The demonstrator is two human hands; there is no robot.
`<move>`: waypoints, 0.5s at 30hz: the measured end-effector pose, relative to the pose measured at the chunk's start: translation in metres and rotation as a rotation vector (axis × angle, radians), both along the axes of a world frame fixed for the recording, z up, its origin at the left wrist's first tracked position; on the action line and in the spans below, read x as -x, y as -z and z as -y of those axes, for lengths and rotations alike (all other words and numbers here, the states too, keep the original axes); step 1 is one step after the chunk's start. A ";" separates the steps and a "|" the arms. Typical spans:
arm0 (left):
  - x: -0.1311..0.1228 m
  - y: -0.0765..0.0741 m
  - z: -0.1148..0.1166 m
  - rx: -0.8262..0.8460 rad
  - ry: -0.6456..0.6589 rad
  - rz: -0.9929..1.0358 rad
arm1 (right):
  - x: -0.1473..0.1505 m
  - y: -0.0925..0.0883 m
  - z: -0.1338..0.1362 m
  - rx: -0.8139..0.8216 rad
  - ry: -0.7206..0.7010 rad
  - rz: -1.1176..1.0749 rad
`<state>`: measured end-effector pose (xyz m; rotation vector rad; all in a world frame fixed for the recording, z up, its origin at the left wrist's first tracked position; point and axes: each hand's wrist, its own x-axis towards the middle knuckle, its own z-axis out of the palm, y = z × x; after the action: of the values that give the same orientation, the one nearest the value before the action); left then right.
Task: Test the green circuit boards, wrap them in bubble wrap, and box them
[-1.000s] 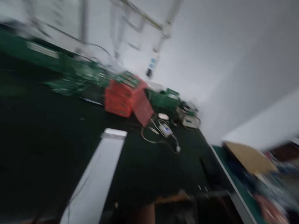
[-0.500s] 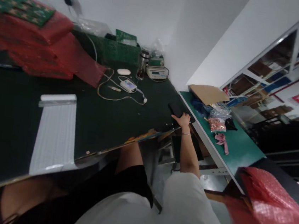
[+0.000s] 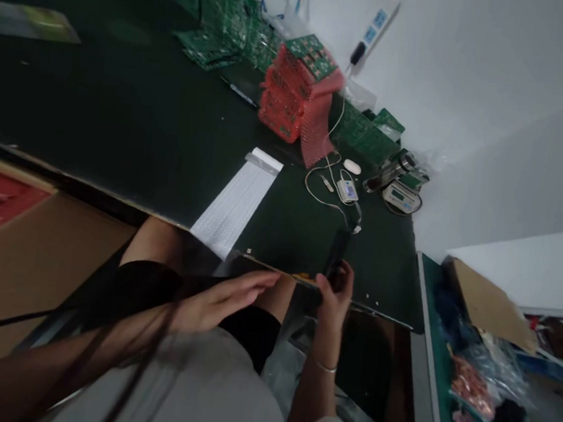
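My right hand (image 3: 336, 294) grips a black phone (image 3: 339, 247) by its lower end, above the front edge of the dark green table (image 3: 167, 145). The fingers wrap round it and it is somewhat blurred. Over my lap, my left hand (image 3: 224, 299) is stretched flat with its fingers extended and nothing in them. A strip of white paper-like sheet (image 3: 237, 203) with a rolled far end lies on the table just beyond the left hand. Past the phone lies a small white device (image 3: 347, 191) with a cable.
A red-wrapped stack of circuit boards (image 3: 293, 95) stands at the back, beside green bins (image 3: 364, 136). A bottle (image 3: 390, 172) and a small meter-like box (image 3: 401, 198) are at the back right. To the right, a side table (image 3: 432, 307) holds cardboard (image 3: 490, 303) and plastic bags.
My right hand has lifted the black phone off the table's right corner and brought it leftward. My left hand has come into view. The camera has turned left.
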<state>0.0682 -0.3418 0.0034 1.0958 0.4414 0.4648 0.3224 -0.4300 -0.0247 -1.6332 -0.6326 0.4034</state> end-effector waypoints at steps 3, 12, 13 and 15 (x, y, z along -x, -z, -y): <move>-0.025 0.004 -0.017 0.197 -0.116 0.083 | 0.084 -0.011 -0.025 -0.001 -0.168 0.068; 0.007 -0.027 -0.071 0.574 -0.014 0.378 | 0.110 -0.054 -0.030 -0.051 -0.283 0.724; 0.011 -0.030 -0.073 0.594 -0.001 0.403 | 0.109 -0.057 -0.031 -0.092 -0.312 0.801; 0.015 -0.033 -0.075 0.638 0.001 0.432 | 0.109 -0.059 -0.036 -0.175 -0.378 0.925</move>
<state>0.0531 -0.2671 0.0366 0.3628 0.1808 0.4971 0.2130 -0.3942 0.0344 -1.4772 -1.6318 -0.1777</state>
